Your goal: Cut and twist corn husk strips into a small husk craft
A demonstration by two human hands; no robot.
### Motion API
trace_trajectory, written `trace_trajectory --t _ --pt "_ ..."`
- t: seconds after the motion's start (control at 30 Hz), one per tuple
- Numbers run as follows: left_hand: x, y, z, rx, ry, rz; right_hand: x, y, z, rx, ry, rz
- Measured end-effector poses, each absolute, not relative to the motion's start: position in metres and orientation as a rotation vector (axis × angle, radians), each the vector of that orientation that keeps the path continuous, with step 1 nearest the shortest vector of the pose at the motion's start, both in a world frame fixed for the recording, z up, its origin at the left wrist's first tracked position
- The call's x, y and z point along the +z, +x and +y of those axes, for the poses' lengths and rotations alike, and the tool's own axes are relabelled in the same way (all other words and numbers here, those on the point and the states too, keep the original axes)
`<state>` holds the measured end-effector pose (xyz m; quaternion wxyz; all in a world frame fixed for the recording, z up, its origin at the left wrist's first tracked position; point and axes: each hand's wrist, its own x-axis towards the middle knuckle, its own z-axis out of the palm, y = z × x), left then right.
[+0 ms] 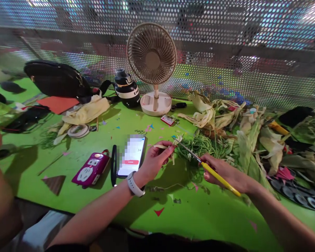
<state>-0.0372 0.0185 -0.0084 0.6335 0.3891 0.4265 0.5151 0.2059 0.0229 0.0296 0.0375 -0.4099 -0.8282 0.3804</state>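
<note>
My left hand (157, 159), with a pale band at its wrist, pinches a strip of corn husk (177, 142) over the green table (152, 217). Fingers of my right hand (217, 169) are wrapped round a yellow-handled tool (220, 178). Its thin metal end points up and left and reaches the husk piece beside my left fingertips. Whether the tip touches the husk is too small to tell. Just behind the hands lies a heap of green string-like strands (207, 145). A lit phone (131, 157) lies left of my left hand.
A fan (152, 56) and a black bottle (127, 89) stand at the back by a perforated metal screen. Corn husks (248, 147) pile up on the right. A purple power strip (91, 170) and tape roll (78, 131) lie left. Another person's arm (1, 199) is at the left edge.
</note>
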Motion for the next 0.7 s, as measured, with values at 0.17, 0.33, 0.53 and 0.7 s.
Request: trace_trajectory --t 0.17,0.33,0.53,0.7 --pt "-0.0070 -0.0357 0.0160 1.120 0.909 0.953 0.0316 0.1978 0.0178 1.123 -1.319 -2.558" --pt "-0.0045 -0.0349 0.0152 1.085 0.897 0.961 0.0300 0.1962 0.0172 1.156 -1.350 -2.533" --pt "-0.0058 -0.0351 0.0155 1.074 0.882 0.984 0.0267 0.1986 0.0180 1.126 -1.300 -2.532" --pt "-0.0066 -0.0346 0.0153 1.070 0.870 0.979 0.0263 0.1990 0.0188 1.086 -1.374 -2.514"
